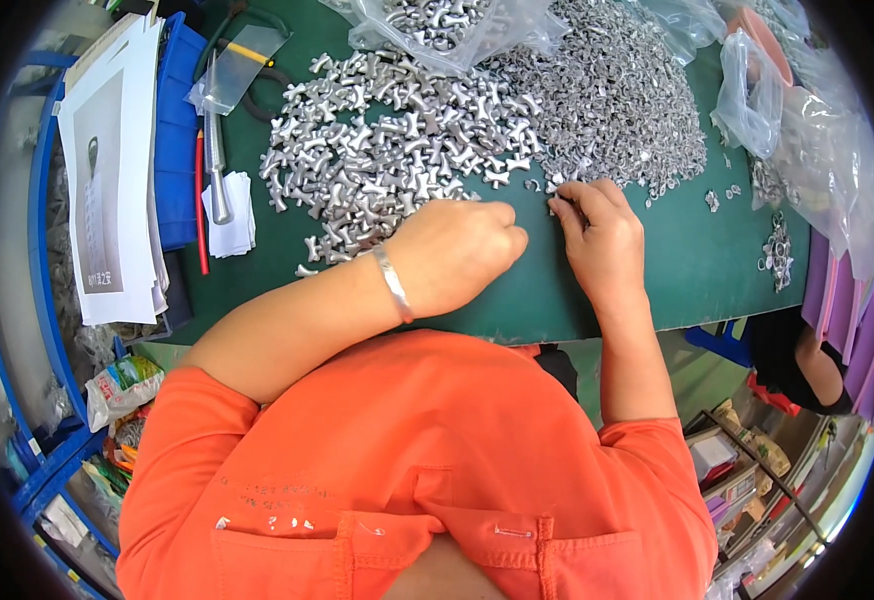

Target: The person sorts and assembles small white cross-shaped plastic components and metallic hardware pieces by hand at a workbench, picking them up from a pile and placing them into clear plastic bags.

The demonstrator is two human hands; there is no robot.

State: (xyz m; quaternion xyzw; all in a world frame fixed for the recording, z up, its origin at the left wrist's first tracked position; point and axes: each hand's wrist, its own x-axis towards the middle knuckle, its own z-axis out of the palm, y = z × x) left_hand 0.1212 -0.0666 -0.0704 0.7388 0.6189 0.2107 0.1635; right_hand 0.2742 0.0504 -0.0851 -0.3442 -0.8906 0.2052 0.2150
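Observation:
Bone-shaped silver metal pieces [407, 140] lie in a loose heap on the green table. My left hand [457, 250] is closed at the near edge of that heap, its fingers curled under; whatever they may hold is hidden. To its right, my right hand [605, 240] pinches thumb and forefinger together at the near edge of a heap of much smaller silver metal pieces [617, 110]. A small silver bit shows at those fingertips. Between the two hands, a curved metal piece [532, 185] lies by itself.
Clear plastic bags [752, 95] lie along the far and right edges, with a pinkish bowl [760, 45] among them. Small rings [777, 255] sit at right. On the left are a blue bin [179, 130], a red pencil [201, 200], tweezers [219, 195] and printed sheets [107, 190].

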